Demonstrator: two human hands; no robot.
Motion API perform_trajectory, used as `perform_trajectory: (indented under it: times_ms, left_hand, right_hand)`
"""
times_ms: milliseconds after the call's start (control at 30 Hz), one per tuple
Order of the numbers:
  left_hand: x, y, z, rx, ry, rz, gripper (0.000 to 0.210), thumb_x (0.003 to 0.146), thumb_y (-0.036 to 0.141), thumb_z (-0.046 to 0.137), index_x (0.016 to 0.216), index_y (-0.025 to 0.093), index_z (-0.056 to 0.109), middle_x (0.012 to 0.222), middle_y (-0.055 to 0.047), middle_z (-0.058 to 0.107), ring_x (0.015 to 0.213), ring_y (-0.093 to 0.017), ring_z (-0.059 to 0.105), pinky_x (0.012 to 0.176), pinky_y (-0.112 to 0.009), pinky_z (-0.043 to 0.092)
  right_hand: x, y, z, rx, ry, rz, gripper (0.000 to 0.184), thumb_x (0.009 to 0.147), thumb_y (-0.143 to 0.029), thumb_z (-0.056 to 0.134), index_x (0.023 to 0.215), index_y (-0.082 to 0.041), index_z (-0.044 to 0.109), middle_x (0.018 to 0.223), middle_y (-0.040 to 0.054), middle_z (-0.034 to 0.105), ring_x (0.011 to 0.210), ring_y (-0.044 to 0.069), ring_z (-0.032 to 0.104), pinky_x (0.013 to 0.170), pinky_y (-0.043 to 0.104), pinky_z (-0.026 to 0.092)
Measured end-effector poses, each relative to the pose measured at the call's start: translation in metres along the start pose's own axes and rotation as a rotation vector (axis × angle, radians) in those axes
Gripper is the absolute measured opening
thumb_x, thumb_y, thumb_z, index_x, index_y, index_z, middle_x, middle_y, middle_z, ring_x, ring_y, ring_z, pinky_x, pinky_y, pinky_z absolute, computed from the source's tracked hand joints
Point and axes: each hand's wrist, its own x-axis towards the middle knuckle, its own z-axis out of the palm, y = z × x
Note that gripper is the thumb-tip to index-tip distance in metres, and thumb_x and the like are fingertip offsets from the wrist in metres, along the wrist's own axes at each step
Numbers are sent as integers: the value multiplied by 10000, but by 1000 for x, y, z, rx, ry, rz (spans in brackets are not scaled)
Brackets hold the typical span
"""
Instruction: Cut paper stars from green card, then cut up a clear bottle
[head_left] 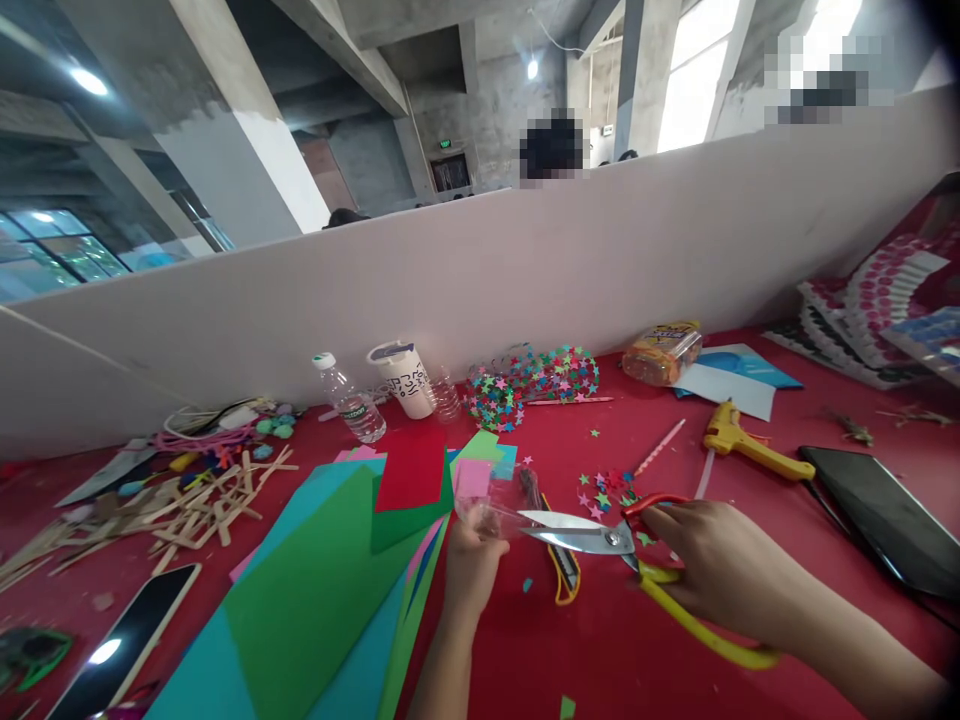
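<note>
My right hand (705, 560) is wrapped round the handles of a pair of scissors (585, 535), one handle red and the other yellow. Their blades point left and stand slightly apart. Pinched in my left hand (476, 550) is a piece of see-through plastic (501, 517), which reaches towards the blade tips; whether the blades touch it I cannot tell. Just beyond that hand lies a small pink paper (472, 478). A yellow utility knife (566, 575) rests on the red table (540, 660), under the scissors. Beside my left hand are large green paper sheets (315, 590).
Loose stars (611, 490) and a yellow glue gun (750, 445) lie beyond my right hand. Further back stand a water bottle (352, 400), a white cup (405, 380) and a star-filled plastic bottle (555, 375). Wooden sticks (217, 500) and a phone (127, 640) are left; a dark tablet-like device (877, 510) is right.
</note>
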Motion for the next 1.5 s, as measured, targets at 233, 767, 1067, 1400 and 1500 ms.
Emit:
perform_trajectory:
  times_ms: [233,767,1067,1400,1500]
  left_hand:
    - [-4,4,1,24,158,196,191,676,247,592,854,212,531,810,-3,560,799,-184,550,761,-278,426]
    - [-25,5,22,317,50,568,138,864,302,548,940,219,470,942,-77,570,870,-206,581,795,-316,463]
    - [-34,-4,28,298,-125,407,243,852,317,548,1066,210,506,1050,-136,651,971,-255,626,837,-368,480]
    - [-33,4,26,415,-247,477,483,788,309,603,1258,218,536,1297,-150,566,1215,-295,510,1024,-459,389]
    - [-35,9,28,345,-282,433,400,759,271,630,1157,239,608,1122,-120,657,1072,-277,594,942,-415,460]
  right_hand:
    - [1,-20,13,344,16,113,307,834,-481,563,691,-219,488,618,14,567,537,191,524,511,282,255]
    - [62,-22,8,1427,161,323,322,792,-371,556,531,-198,483,389,-54,459,359,106,439,409,230,345]
    - [63,-11,-9,1289,173,353,84,708,-245,563,653,-196,523,452,-84,429,391,85,384,394,200,289]
    - [58,-11,-15,1154,140,300,60,630,-152,544,597,-191,512,488,-72,462,435,82,398,412,195,281]
    - [59,-13,-12,1171,120,295,78,626,-139,527,578,-193,499,472,-70,473,420,79,407,401,189,278]
